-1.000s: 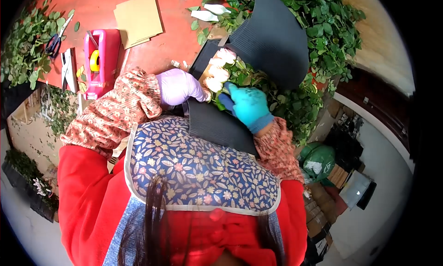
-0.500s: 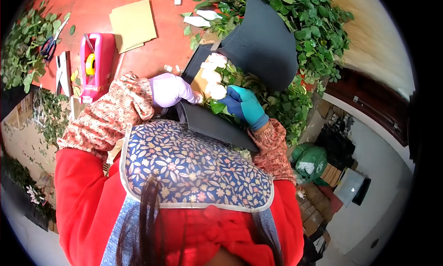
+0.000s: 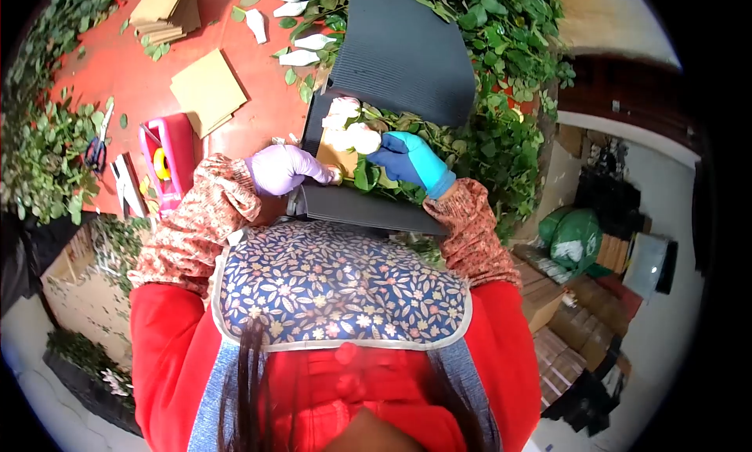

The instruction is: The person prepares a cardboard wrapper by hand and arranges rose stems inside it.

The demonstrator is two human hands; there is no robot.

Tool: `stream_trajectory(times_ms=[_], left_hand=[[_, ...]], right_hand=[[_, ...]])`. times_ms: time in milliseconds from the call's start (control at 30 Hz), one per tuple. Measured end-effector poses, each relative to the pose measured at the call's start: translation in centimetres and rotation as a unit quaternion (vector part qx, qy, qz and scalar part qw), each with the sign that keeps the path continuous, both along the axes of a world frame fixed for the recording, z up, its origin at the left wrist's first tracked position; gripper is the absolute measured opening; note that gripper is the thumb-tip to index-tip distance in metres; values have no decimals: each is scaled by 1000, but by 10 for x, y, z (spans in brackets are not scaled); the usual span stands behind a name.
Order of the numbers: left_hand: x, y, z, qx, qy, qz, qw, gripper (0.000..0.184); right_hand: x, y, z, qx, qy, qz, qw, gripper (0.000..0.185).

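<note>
Pale pink and white roses lie on a tan cardboard piece between two flaps of a black ribbed sheet. My right hand, in a blue and teal glove, is closed around a rose just below its bloom; its fingers partly cover the stem. Leafy stems run right beneath this hand. My left hand, in a lilac glove, has its fingers together at the near edge of the cardboard. What those fingertips pinch is hidden. The near black flap lies below both hands.
On the red table are a pink tape dispenser, scissors, a stapler, cardboard sheets and several white sleeve-like pieces. Cut foliage is heaped right; more leaves lie left.
The view has shifted, showing more of the table's left and far side. My right hand has stayed by the blooms, and my left hand remains at the cardboard's near edge.
</note>
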State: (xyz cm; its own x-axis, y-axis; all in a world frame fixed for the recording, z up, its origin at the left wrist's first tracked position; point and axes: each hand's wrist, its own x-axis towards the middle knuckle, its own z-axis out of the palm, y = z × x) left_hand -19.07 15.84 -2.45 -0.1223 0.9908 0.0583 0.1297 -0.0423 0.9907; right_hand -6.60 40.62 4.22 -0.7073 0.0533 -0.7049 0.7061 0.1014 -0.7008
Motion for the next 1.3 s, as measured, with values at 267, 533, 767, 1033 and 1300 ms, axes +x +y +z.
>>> stream_trajectory(times_ms=[267,533,767,1033,1300], left_hand=[[2,25,72,-15,424,139,895,41],[0,67,65,45,464,90,880,43],[7,71,50,117,476,73,869,35],[13,51,41,88,462,39,882,21],[-8,2,24,-38,-80,138,986,23]], right_hand=[[3,-2,1,212,112,162,957,24],[2,2,-8,302,154,233,911,32],[8,3,-28,322,237,206,893,25],[5,10,-24,203,177,152,951,17],[15,7,-32,204,302,149,919,15]])
